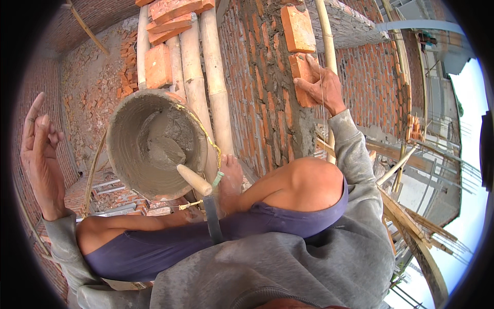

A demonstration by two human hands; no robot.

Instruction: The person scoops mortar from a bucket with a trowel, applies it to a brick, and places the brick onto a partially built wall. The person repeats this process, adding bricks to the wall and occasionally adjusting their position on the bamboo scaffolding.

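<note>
My right hand (329,88) grips an orange brick (298,66) on top of the mortared wall, fingers over its far side and thumb on the near face. Just beyond it lies another brick (298,31), end to end with this one. My left hand (43,154) is raised at the far left, away from everything; it holds nothing, index finger stretched and the others partly bent. Between my knees stands a mortar-caked bucket (121,167) with wet grey mortar (177,126) inside. A trowel rests in it, blade in the mortar, wooden handle (194,180) over the rim.
Bamboo poles (211,67) run beside the brick wall (239,82), carrying loose bricks (158,67) beyond the bucket. A taut string (323,103) passes by my right hand. Yellow rope (203,129) hangs on the bucket. Far below on the left lies brick rubble (95,113).
</note>
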